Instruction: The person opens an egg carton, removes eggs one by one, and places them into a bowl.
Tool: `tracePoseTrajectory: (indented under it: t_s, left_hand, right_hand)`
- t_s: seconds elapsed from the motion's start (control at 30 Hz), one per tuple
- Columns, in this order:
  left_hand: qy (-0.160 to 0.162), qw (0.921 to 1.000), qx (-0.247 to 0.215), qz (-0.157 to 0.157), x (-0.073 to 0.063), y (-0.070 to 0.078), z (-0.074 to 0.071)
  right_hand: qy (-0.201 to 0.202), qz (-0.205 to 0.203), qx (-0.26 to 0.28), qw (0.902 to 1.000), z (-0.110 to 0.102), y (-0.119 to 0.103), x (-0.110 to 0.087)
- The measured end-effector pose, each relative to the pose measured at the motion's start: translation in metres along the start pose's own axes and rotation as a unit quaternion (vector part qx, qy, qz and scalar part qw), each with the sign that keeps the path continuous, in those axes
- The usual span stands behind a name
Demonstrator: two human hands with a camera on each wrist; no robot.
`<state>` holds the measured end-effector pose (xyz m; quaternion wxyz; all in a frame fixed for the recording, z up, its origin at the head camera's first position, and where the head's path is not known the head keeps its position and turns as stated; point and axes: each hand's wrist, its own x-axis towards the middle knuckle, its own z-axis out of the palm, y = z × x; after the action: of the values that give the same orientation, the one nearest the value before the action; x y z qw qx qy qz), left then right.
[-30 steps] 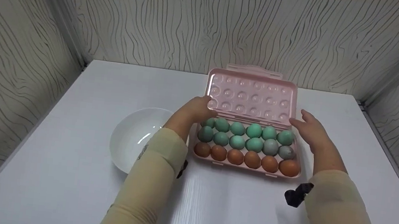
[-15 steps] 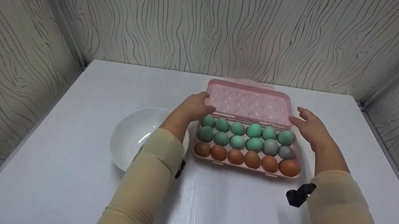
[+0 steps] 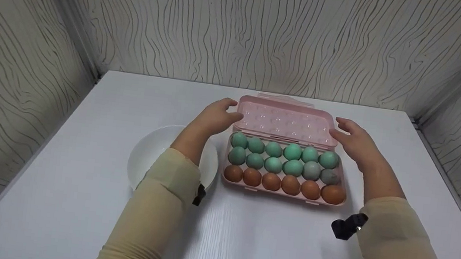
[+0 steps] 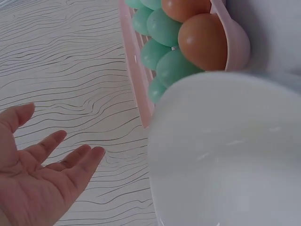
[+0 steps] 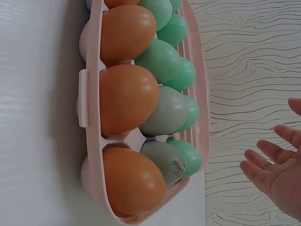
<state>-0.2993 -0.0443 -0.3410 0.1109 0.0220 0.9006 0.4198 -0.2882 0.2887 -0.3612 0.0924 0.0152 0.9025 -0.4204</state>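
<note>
A pink egg carton with its lid (image 3: 285,120) folded back stands on the white table. Brown eggs (image 3: 271,181) fill its front row, and green to grey eggs (image 3: 274,149) sit in the two rows behind. My left hand (image 3: 214,118) hovers beside the lid's left edge, fingers spread and holding nothing; the left wrist view shows its palm (image 4: 35,188) bare. Near the lid's right edge, my right hand (image 3: 355,146) holds nothing, its fingers (image 5: 256,174) extended. Whether either hand touches the lid is unclear. One grey egg (image 5: 162,160) has a rough patch on its shell.
Left of the carton is a white bowl (image 3: 151,155), partly covered by my left forearm. Wood-grain patterned panels (image 3: 241,31) rise behind the table and at both sides. A black camera mount (image 3: 349,226) sticks out from my right wrist.
The carton's lid has tipped farther back and lower toward the table. My left hand has drawn away to the left and slightly up; my right hand has shifted slightly.
</note>
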Motion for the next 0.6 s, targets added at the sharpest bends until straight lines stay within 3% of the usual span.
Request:
tracePoseTrajectory:
  t_s: [0.27, 0.6]
  left_hand:
    - [0.019, 0.9991, -0.036, 0.014, -0.011, -0.012, -0.012]
    - [0.022, 0.9976, -0.065, -0.005, -0.025, -0.025, -0.022]
  right_hand:
    - [0.006, -0.010, 0.030, 0.9995, 0.006, -0.005, -0.005]
    - [0.019, -0.003, 0.017, 0.9997, 0.010, 0.006, -0.005]
